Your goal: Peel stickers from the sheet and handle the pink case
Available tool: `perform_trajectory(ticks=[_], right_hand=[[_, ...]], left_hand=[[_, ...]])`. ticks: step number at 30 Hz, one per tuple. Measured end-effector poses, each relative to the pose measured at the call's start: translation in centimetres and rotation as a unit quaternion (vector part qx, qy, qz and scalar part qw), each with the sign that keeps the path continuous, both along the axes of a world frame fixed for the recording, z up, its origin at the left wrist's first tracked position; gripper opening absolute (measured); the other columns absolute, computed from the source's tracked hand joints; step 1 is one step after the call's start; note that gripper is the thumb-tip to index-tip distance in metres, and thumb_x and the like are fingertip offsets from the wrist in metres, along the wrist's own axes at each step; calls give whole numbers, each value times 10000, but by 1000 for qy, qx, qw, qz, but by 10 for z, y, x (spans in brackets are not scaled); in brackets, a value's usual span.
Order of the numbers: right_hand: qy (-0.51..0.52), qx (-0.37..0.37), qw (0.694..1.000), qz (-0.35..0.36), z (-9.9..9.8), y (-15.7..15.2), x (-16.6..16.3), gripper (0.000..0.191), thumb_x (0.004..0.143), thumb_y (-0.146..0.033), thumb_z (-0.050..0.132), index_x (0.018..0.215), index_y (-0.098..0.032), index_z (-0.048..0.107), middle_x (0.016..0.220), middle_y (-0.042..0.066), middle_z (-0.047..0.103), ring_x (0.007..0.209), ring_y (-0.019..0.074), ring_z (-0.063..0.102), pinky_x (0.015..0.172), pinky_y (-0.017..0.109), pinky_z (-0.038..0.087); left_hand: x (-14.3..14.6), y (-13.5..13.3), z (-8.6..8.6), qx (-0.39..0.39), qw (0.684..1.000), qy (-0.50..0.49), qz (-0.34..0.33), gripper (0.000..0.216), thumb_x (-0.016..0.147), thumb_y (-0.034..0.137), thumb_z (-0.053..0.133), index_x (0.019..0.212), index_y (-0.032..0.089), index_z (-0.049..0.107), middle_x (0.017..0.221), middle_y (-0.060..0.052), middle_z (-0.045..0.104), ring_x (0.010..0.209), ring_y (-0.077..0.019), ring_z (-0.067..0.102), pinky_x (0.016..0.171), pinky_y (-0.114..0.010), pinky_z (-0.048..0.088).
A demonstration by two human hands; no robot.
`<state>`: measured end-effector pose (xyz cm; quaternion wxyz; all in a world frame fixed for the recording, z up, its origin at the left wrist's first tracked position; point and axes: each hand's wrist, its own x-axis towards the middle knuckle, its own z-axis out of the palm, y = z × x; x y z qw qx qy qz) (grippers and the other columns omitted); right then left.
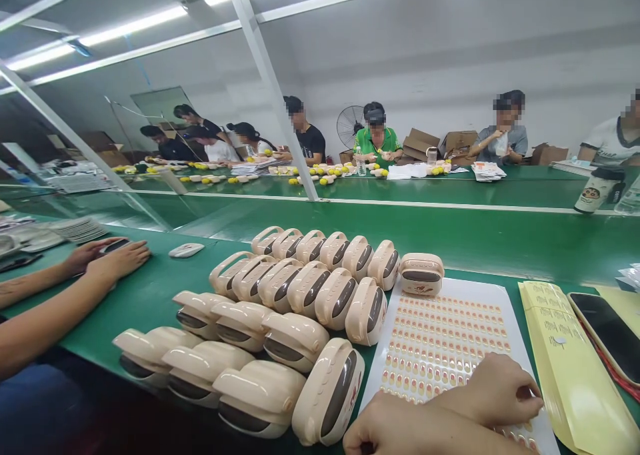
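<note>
Cataloguing from my remote seat, nearest items first. Right hand (375,425): fingers curled, tips hidden; I could not tell whether its grip had closed on anything. Left hand (500,388): bent over the sticker sheet (445,340), fingers curled in; contents of that grip likewise unclear. Sticker sheet: flat on the green worktop (150,281), under both hands, long axis leading away from me; visible rows looked largely full, so I judged plenty left. Nearest beige unit (315,388): just beside the right hand, dark panel (339,395) facing right, long axis leading away, red mark present. Beige rows (297,295): behind it; many fronts turned from view, tally done uncertain. End beige unit (417,266): at the sheet's far left corner, panel toward me, long axis crosswise, red-marked, apparently done. Farthest: co-workers (377,141), seated opposite.
</note>
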<state>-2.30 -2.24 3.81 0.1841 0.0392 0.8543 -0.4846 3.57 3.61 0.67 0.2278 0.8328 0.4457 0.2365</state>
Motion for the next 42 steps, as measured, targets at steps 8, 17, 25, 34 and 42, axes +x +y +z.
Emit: perform_trajectory(ticks=[8, 17, 25, 34, 42], right_hand=[[-4, 8, 1000, 1, 0, -1, 1, 509, 787, -625, 391, 751, -139, 541, 590, -22, 375, 572, 27, 314, 519, 150, 245], [0, 13, 1000, 4, -2, 1, 0, 529, 774, -647, 389, 756, -143, 549, 586, -26, 378, 559, 25, 311, 511, 148, 243], [-5, -3, 1000, -4, -1, 1, 1, 546, 774, -655, 383, 765, -138, 561, 589, -26, 364, 563, 24, 296, 516, 146, 240], [-10, -15, 1000, -8, 2, 2, 1, 556, 771, -663, 372, 761, -142, 564, 593, -25, 370, 551, 24, 298, 511, 148, 243], [-2, -17, 1000, -15, -2, 2, 1, 585, 762, -695, 350, 747, -149, 557, 594, -27, 378, 550, 18, 305, 506, 144, 248]], left_hand=[[1, 1, -6, 14, 1000, -13, -2, 257, 787, 298, 515, 904, 147, 688, 774, -29, 691, 734, -153, 600, 660, -249, 394], [-1, 0, 1, -8, 1000, -23, -4, 254, 778, 273, 538, 924, 132, 692, 816, -40, 698, 768, -151, 620, 637, -246, 375], [-2, 0, 1, -7, 1000, -27, -2, 256, 777, 275, 543, 922, 131, 696, 812, -45, 698, 766, -154, 624, 636, -248, 377], [-1, -1, 3, -14, 999, -32, -3, 246, 770, 268, 562, 924, 131, 696, 821, -48, 697, 780, -163, 628, 636, -254, 375], [0, 0, 0, -17, 999, -38, -3, 252, 770, 277, 566, 927, 128, 694, 815, -52, 695, 808, -167, 626, 671, -259, 376]])
